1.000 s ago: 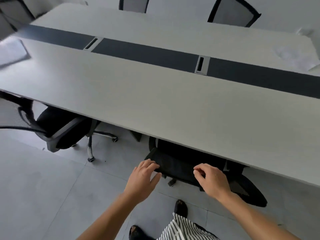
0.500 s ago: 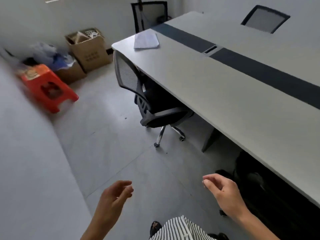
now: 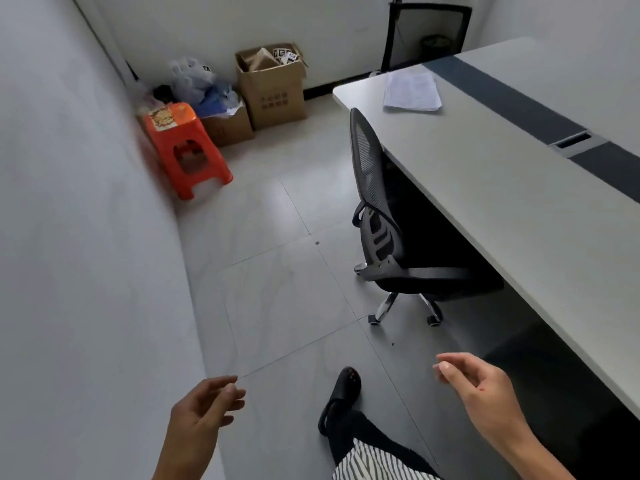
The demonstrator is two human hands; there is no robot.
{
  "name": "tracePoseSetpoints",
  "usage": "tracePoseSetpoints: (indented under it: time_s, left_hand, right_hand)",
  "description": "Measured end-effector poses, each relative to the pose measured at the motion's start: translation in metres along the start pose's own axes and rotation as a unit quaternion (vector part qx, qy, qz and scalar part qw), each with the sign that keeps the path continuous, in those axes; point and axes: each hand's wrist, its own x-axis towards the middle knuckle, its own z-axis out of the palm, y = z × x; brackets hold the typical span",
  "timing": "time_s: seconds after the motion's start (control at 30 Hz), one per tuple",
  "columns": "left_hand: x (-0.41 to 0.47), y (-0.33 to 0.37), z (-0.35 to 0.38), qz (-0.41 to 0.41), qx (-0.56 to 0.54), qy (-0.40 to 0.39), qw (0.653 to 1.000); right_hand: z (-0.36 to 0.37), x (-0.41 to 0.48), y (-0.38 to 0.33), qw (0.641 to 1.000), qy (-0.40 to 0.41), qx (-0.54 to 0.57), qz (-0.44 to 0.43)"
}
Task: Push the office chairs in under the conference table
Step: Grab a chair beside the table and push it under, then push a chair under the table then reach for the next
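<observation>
Head camera, looking down along the room: a black mesh-backed office chair (image 3: 381, 237) stands at the long edge of the conference table (image 3: 502, 188), near its end corner. The seat is partly beneath the tabletop, while the backrest and chrome star base are out on the grey tiled floor (image 3: 277, 289). A second office chair (image 3: 427, 32) stands upright at the table's short end. A sheaf of papers (image 3: 412, 91) lies on the tabletop near that end corner, beside the dark centre strip (image 3: 502, 98) with its cable port (image 3: 573, 140). Bare tiles lie between the nearer chair and the person's black slipper (image 3: 341, 393). Against the left wall sits an orange plastic stool (image 3: 187, 147), and behind it in the room's corner are an open cardboard box (image 3: 273, 88), a lower box (image 3: 228, 128) and plastic bags (image 3: 190, 77). The left hand (image 3: 204, 407) and right hand (image 3: 478, 386) hang in the air low in the view, well apart from the chair, fingers loosely curled, gripping and touching nothing.
</observation>
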Motion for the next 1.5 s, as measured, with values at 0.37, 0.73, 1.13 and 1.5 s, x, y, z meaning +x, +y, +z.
tracePoseSetpoints:
  time_s: [0.37,0.73,1.13,1.5]
  left_hand:
    - [0.197,0.124,-0.014,0.036,0.014,0.023,0.999]
    - [0.394,0.177,0.002,0.025,0.022,-0.077,0.997]
    - [0.637,0.311,0.027,0.125,0.112,-0.283,0.944]
    - [0.642,0.344,0.126,0.196,0.240,-0.494,0.812]
  right_hand:
    - [0.068,0.201,-0.127,0.999,-0.018,0.027,-0.023]
    - [0.109,0.327,-0.202,0.994,0.107,0.031,-0.005]
    - [0.180,0.434,-0.263,0.931,0.282,-0.142,0.184]
    - [0.223,0.405,-0.237,0.859,0.358,-0.303,0.203]
